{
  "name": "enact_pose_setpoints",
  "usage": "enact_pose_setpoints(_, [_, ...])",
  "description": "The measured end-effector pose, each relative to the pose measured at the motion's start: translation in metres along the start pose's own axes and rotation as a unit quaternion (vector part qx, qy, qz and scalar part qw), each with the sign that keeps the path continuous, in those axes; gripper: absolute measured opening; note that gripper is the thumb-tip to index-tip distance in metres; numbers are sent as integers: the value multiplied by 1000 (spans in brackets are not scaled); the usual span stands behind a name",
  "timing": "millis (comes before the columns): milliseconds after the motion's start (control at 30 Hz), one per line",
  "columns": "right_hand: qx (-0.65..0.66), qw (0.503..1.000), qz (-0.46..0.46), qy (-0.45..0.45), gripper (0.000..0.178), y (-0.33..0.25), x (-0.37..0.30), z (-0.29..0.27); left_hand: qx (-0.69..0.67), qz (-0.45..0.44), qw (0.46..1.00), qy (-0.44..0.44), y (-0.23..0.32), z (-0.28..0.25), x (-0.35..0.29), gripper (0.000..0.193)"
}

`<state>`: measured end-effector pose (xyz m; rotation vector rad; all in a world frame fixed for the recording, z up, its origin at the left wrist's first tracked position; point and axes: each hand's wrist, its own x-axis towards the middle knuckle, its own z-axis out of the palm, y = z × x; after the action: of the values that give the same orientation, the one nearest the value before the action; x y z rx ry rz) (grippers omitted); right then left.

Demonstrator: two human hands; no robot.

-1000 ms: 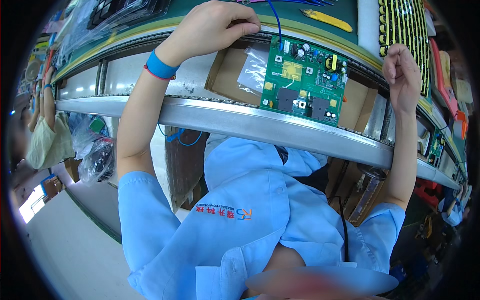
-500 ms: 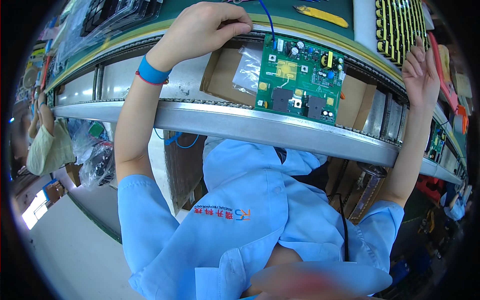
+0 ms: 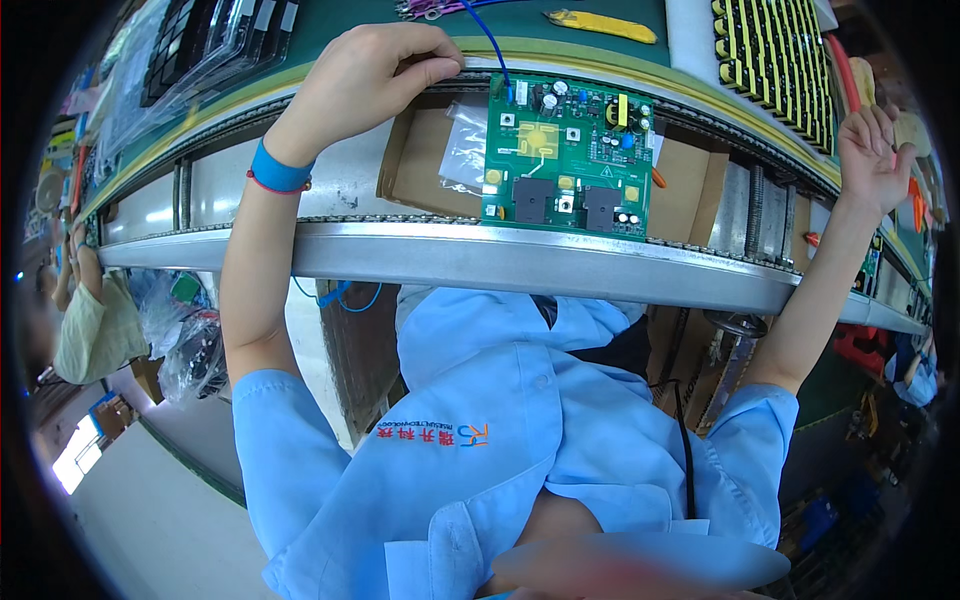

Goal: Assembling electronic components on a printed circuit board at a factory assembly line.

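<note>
A green circuit board lies across the two rails of a conveyor. It carries capacitors, a yellow-wrapped transformer and two black block parts. From its far left corner a blue wire runs up toward the bench. My left hand, with a blue wristband, rests by the far rail left of the board. Its thumb and forefinger are pinched together, and whatever may be between them is hidden. Out to the right, beyond the board, my right hand is raised with fingers loosely bent and thumb apart, and nothing shows in it.
The near metal rail crosses in front of me. Under the board lies a cardboard box with a clear plastic bag. On the green bench are a yellow-handled cutter, a block of yellow-black parts and black trays.
My right hand has shifted outward to the right, its fingers bending more. My left hand keeps its pinch by the far rail. The whole view has shifted slightly, so the board appears further left.
</note>
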<state>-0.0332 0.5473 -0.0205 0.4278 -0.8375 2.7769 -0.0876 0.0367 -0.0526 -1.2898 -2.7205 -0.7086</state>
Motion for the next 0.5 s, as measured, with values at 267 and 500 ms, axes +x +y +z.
enact_pose_setpoints(267, [-42,998,40,-37,63,23,-3,7,6,3,1000,-14,-3,2,0,18])
enact_pose_setpoints(500, [-31,997,51,-49,59,28,-3,6,6,4,1000,-16,-2,0,-2,18])
